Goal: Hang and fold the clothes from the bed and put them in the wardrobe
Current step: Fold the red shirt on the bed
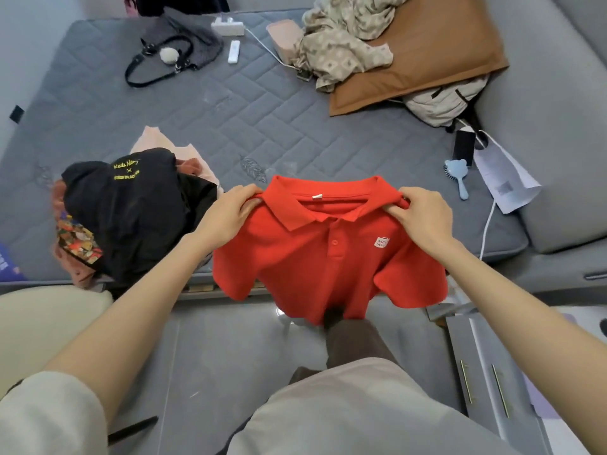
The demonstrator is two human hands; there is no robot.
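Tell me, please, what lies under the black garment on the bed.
Pink fabric and a colourful patterned cloth poke out beneath the black garment; anything else under it is covered.

Grey knitted handbag [200, 47] with black straps and pale pom-pom, white power strip [227, 27] and slim white remote [234, 51] just beside it; tan-brown rectangular pillow [437, 50], cream backpack with black trim [440, 105] at its near corner; light-blue bear-eared plastic hairbrush [456, 174] beside a creased white paper sheet [502, 178].

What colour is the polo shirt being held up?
Red, with a small white chest label; the polo shirt shows clearly in the head view.
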